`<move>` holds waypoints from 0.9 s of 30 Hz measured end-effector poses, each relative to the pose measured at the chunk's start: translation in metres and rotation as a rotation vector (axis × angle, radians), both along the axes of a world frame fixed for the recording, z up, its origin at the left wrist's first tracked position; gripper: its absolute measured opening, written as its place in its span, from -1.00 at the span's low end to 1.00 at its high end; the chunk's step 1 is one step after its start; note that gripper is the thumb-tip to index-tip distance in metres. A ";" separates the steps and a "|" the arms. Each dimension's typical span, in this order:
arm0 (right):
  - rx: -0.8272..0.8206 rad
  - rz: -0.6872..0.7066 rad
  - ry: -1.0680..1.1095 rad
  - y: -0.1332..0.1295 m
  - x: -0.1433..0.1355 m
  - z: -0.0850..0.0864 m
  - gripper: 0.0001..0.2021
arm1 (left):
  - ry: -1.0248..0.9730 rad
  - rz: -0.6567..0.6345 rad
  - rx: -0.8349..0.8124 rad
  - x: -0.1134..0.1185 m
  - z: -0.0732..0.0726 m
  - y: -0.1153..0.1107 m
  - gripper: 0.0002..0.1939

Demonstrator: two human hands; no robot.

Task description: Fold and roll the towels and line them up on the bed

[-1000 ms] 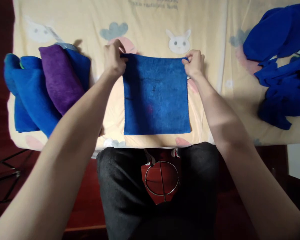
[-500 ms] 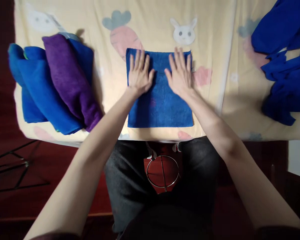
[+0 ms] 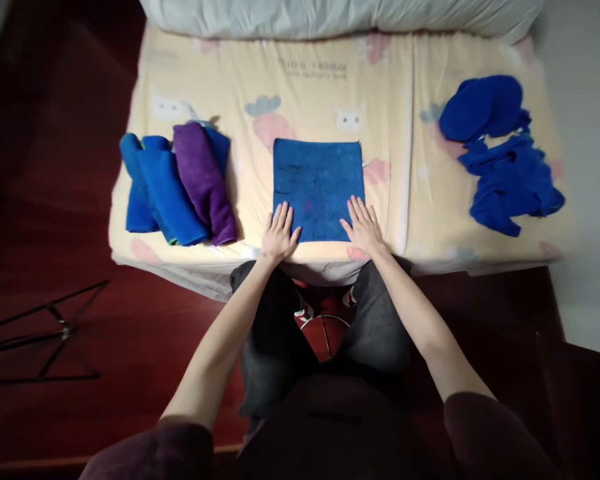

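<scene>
A blue towel [image 3: 319, 180] lies flat and nearly square on the patterned bed sheet, close to the bed's front edge. My left hand [image 3: 280, 233] rests palm down at its near left corner, with the fingers stretched out. On the near right corner lies my right hand [image 3: 363, 225], also flat with its fingers spread. Neither hand grasps anything. A few faint creases cross the left side of the towel.
Rolled blue towels [image 3: 165, 190] and a purple towel [image 3: 204, 180] lie together on the left. Crumpled blue cloths [image 3: 510, 167] are heaped on the right. A pale bolster [image 3: 330, 17] runs along the back. Thin black metal legs [image 3: 63, 327] stand on the floor at left.
Both hands have slid from the towel's far part toward me, down to its near corners. The view has pulled back, showing more of the bed.
</scene>
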State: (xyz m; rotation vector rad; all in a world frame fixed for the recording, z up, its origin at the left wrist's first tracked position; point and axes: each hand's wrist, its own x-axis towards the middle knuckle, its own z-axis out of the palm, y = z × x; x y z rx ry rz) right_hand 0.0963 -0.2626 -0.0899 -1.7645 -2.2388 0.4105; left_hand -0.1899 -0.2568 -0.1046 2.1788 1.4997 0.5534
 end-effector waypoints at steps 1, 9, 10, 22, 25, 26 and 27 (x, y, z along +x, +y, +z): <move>-0.007 -0.054 -0.009 -0.012 0.010 -0.002 -0.31 | 0.027 0.020 -0.010 -0.009 -0.001 -0.011 -0.21; 0.080 -0.318 0.367 -0.073 0.061 0.000 -0.55 | -0.155 0.284 -0.191 -0.057 0.008 -0.045 -0.40; 0.052 -0.377 0.475 -0.077 0.061 0.000 -0.62 | -0.188 0.320 -0.201 -0.057 0.011 -0.048 -0.46; -0.355 -0.647 0.977 -0.063 0.037 0.021 -0.90 | -0.207 0.405 -0.337 -0.045 0.015 -0.050 -0.56; -0.384 -0.659 0.978 -0.060 0.036 0.021 -0.85 | -0.226 0.434 -0.351 -0.047 0.010 -0.046 -0.55; -0.392 -0.662 0.977 -0.059 0.037 0.020 -0.85 | -0.233 0.443 -0.356 -0.047 0.009 -0.045 -0.57; -0.402 -0.663 0.976 -0.058 0.038 0.020 -0.85 | -0.241 0.452 -0.362 -0.048 0.007 -0.043 -0.61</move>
